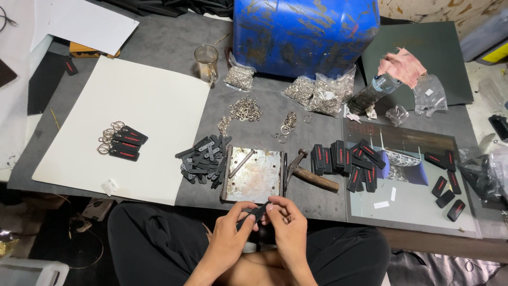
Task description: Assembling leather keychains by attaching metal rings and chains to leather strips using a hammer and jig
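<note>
Both hands hold one black strap piece [257, 212] over my lap, just below the table's front edge. My left hand [228, 239] pinches its lower end and my right hand [288, 230] grips its upper end. Directly beyond them lies a rusty metal plate [253, 176] with a thin rod on it. A pile of black straps [205, 159] lies left of the plate. A hammer [310, 173] lies to its right, beside rows of black tags with red marks [346, 161]. Several finished key fobs with rings [120, 142] rest on a white sheet [137, 106].
Bags and loose heaps of metal rings [317, 92] lie at the back near a blue drum [304, 32] and a glass mug [206, 61]. More black tags [447, 185] lie on a glossy picture board [413, 206] at right. A pink rag [402, 63] covers a bottle.
</note>
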